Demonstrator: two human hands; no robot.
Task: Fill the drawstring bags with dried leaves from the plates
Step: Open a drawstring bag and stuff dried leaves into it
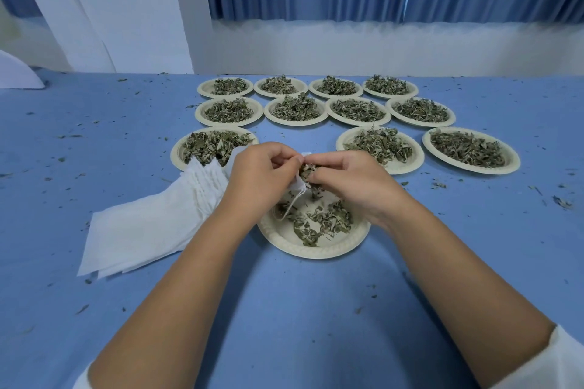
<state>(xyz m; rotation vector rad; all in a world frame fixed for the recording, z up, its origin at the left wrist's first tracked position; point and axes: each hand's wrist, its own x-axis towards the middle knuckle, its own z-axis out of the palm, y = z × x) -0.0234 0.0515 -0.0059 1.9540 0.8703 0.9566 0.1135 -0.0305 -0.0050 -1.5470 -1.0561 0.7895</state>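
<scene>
My left hand (257,178) grips a small white drawstring bag (298,186) by its mouth, just above the near paper plate (311,251). Its string dangles down onto the plate. My right hand (350,185) pinches a clump of dried leaves (306,171) at the bag's opening. The near plate holds a thin scatter of leaves (322,221). Most of the bag is hidden behind my fingers.
A fanned stack of empty white bags (151,230) lies to the left on the blue table (300,309). Several plates heaped with dried leaves (380,144) stand in rows behind. Leaf crumbs litter the cloth. A white object (17,73) sits at the far left edge.
</scene>
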